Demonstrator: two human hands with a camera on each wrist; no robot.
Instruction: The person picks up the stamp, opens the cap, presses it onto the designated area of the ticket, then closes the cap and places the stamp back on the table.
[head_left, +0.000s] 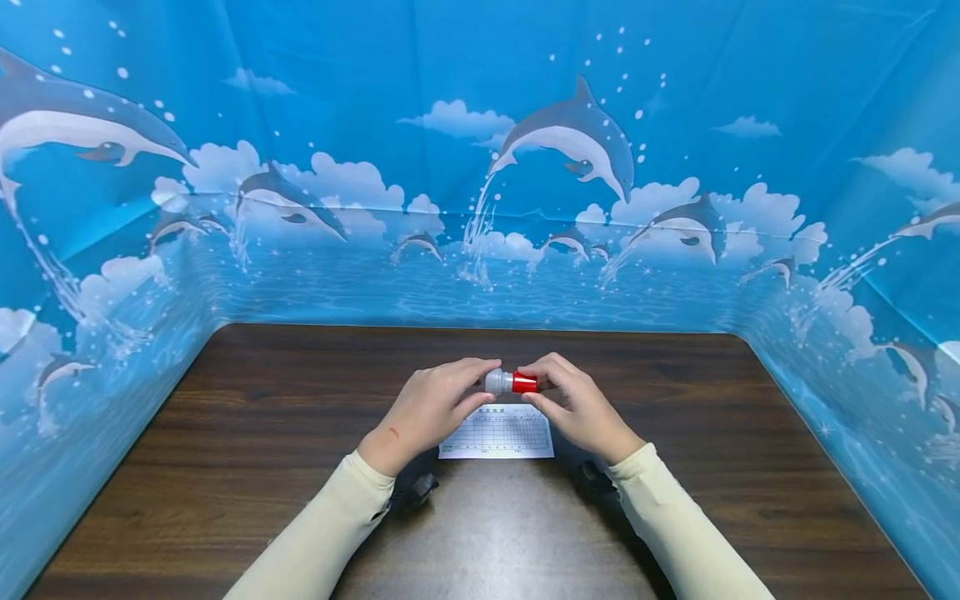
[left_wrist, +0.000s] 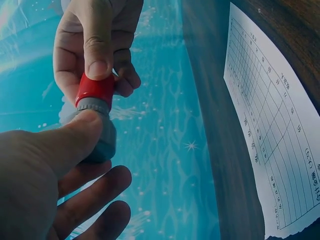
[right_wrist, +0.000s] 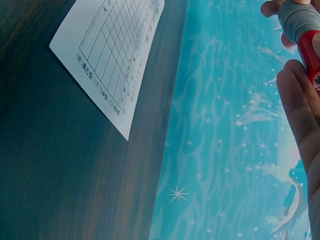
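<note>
Above the table, both hands hold a small stamp [head_left: 512,382] between them, lying roughly level in the head view. It has a ribbed grey end [left_wrist: 102,132] and a red end [left_wrist: 95,92]; a pale face with a dark mark shows at the red tip in the right wrist view. My left hand [head_left: 438,404] pinches the grey end between thumb and fingers. The red end is pinched by my right hand [head_left: 581,407]. Below and nearer lies a white printed form [head_left: 497,433] with a ruled grid, apart from the stamp.
The dark wooden table [head_left: 300,400] extends around the form. A blue dolphin-print curtain [head_left: 480,283] borders its back and sides. Dark wrist cameras [head_left: 416,490] hang beneath both forearms.
</note>
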